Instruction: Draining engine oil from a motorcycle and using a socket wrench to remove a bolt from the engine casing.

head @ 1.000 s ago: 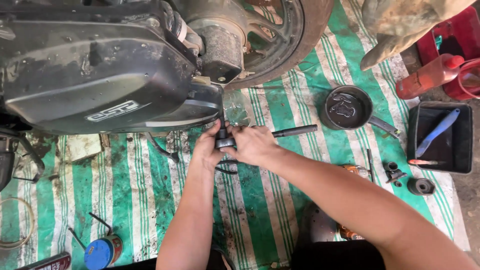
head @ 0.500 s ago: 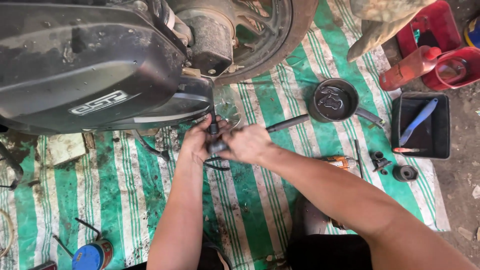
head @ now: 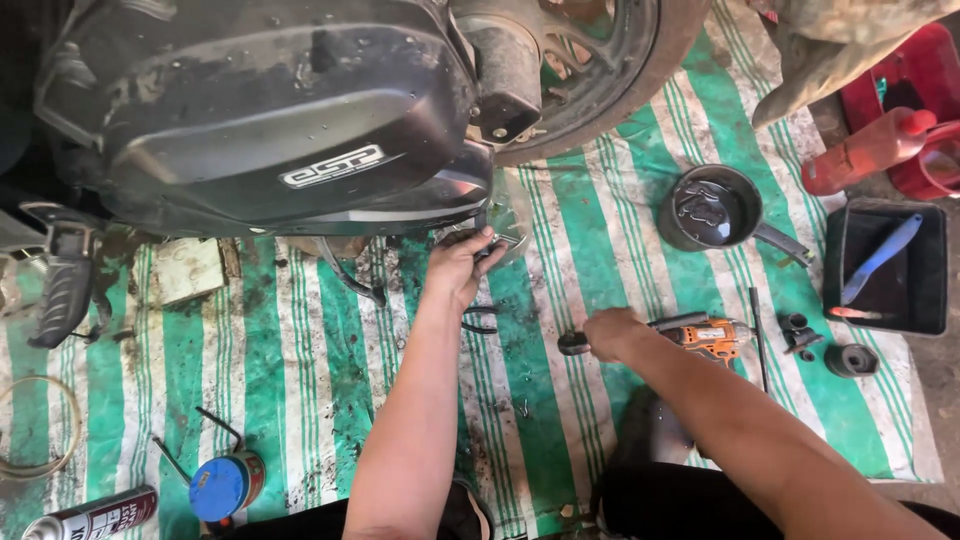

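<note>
Two bare hands work over a green-and-white striped tarp [head: 560, 300] spread on the ground beneath a dirty black scooter engine cover [head: 270, 120]. The left hand [head: 460, 270] reaches up to the lower edge of that cover, its grip closed on a small dark metal part [head: 487, 245] held just under the casing; exactly what the part is cannot be told. The right hand [head: 612, 333] lies lower on the tarp, its grip wrapped around the front of an orange cordless driver [head: 700, 335], which rests on the tarp. Just right of the driver lie small black sockets [head: 800, 330]. Farther up sits a dark pan [head: 712, 208], beside a black tray [head: 885, 265] holding a blue brush [head: 882, 256]. A blue oil can [head: 222, 485] stands near the bottom left.
</note>
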